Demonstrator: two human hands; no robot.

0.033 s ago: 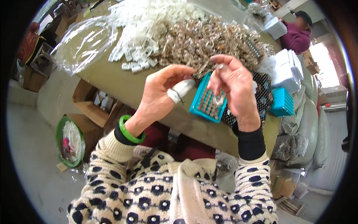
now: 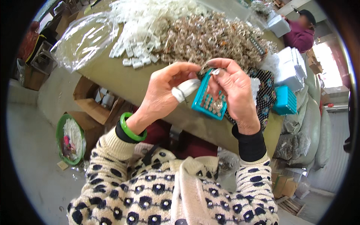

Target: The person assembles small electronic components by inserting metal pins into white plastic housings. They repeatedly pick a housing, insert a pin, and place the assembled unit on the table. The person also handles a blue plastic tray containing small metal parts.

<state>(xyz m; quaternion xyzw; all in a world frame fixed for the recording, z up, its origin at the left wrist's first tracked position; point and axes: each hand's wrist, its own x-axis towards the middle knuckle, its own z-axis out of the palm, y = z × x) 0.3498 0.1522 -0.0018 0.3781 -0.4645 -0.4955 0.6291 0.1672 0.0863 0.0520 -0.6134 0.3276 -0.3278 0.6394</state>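
My left hand, its thumb wrapped in white cloth tied with dark thread, has its index finger and thumb bent toward each other. What they pinch, if anything, is too small to make out. Close beside it, my right hand curls over a turquoise tray. Its thumb and index finger draw together, and whatever is between them cannot be made out. Rows of small round metallic pieces fill the tray. A clear plastic piece shows below my right fingers; held or lying there, I cannot tell.
Behind the tray lie heaps of clear brownish plastic pieces and white plastic pieces. Dark patterned cloth, a turquoise basket and white blocks are on the right. A co-worker sits at the far right.
Both hands have shifted slightly to bring their fingertips nearer each other. My right thumb and index finger have changed position a little. The tray appears almost unmoved.
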